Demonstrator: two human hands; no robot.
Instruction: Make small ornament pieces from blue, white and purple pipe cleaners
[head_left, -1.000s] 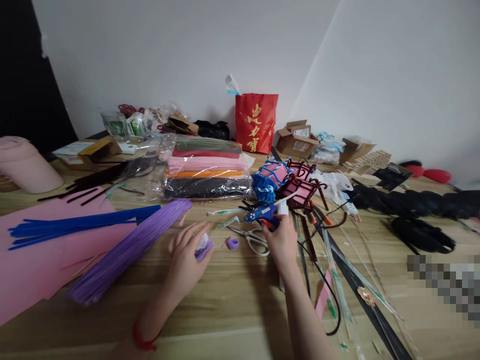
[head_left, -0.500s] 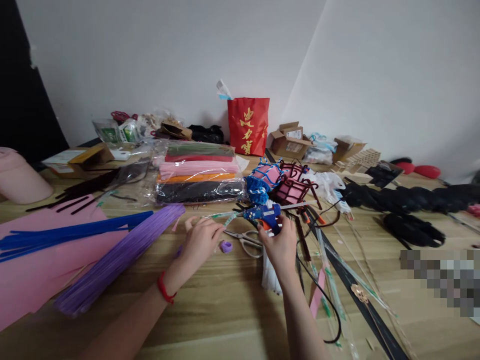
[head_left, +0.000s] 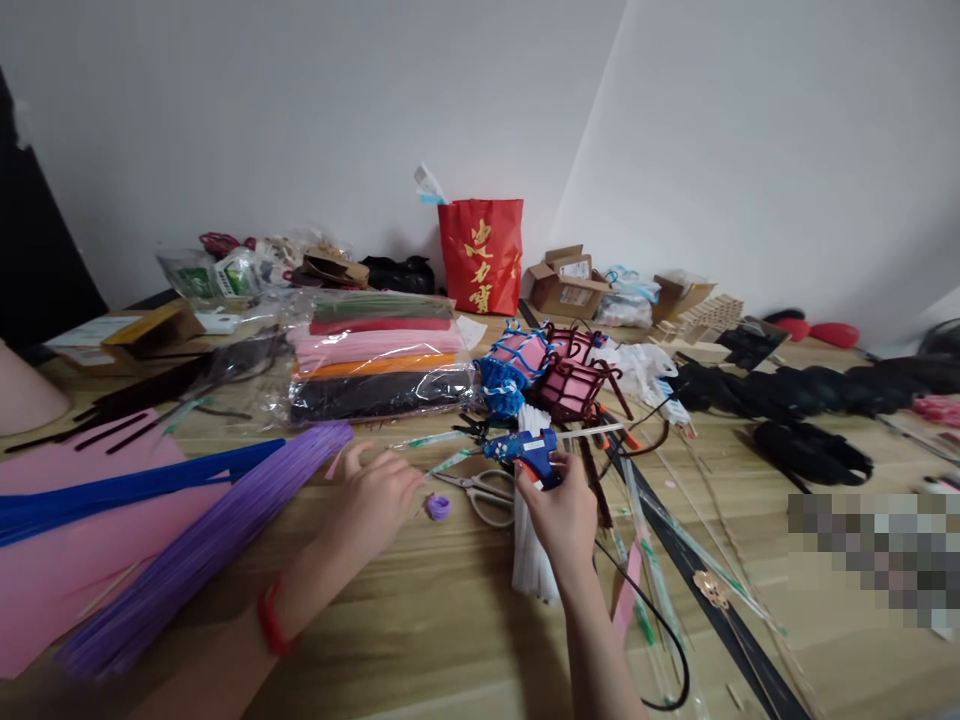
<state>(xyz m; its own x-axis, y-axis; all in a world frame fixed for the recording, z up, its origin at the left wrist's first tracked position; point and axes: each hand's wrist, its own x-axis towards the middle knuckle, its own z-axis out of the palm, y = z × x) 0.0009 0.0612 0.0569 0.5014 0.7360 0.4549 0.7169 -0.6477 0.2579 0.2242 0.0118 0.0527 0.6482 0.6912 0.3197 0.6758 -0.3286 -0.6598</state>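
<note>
My right hand point(head_left: 562, 505) is wrapped round the handle of a blue hot glue gun point(head_left: 525, 450) with an orange trigger. Its nozzle points left, and a clear glue stick point(head_left: 592, 430) sticks out of its back. My left hand point(head_left: 382, 495) hovers low over the table, its fingers loosely curled and apart; nothing shows in them, though the palm side is hidden. Just right of it lies a small purple coil point(head_left: 437, 507). Scissors point(head_left: 491, 497) with pale handles lie between the hands. A green-and-clear wrapper strip point(head_left: 452, 461) sits by the nozzle.
Purple pipe cleaners point(head_left: 217, 550) and blue ones point(head_left: 150, 480) lie left on pink sheets point(head_left: 45, 620). Bagged pipe cleaners point(head_left: 382, 350), pink lantern-like pieces point(head_left: 574, 385) and a red bag point(head_left: 480, 255) stand behind. White pipe cleaners point(head_left: 532, 560) lie under my right hand; a black cord point(head_left: 679, 640) trails right.
My left hand has moved left, away from the wrapper strip and the glue gun's nozzle. The glue gun stays in my right hand. The whole view has shifted slightly.
</note>
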